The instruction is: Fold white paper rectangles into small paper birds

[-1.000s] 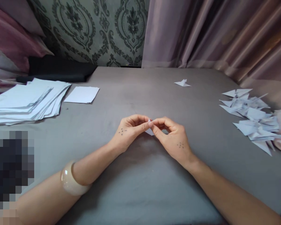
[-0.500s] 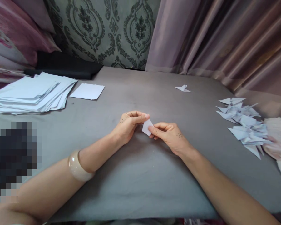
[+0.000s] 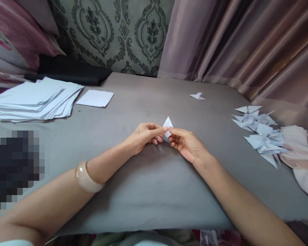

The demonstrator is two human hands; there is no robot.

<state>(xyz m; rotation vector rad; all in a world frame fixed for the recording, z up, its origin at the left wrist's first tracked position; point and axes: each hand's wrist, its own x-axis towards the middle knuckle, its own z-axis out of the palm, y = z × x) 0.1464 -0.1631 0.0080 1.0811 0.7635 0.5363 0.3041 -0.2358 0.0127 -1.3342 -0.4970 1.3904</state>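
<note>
A small piece of folded white paper [image 3: 168,122] is held between both hands above the grey cloth. Its pointed end faces away from me, and its lower part is partly hidden by fingers. My left hand [image 3: 146,136] pinches its left edge with thumb and fingers; a pale bangle [image 3: 86,177] circles that forearm. My right hand [image 3: 186,142] grips the right edge, thumb close to the left thumb, with the other fingers curled beneath.
Loose white sheets lie in a stack [image 3: 36,99] at the left, beside a smaller pile of square paper [image 3: 95,98]. Folded paper cranes [image 3: 265,135] are heaped at the right near a pale cloth [image 3: 297,150]. One single folded crane [image 3: 198,96] lies farther back on the grey tablecloth [image 3: 143,201].
The folded paper has been turned so that its point faces away, and it has moved slightly up and right. Both hands have shifted their grip, the thumbs now close together.
</note>
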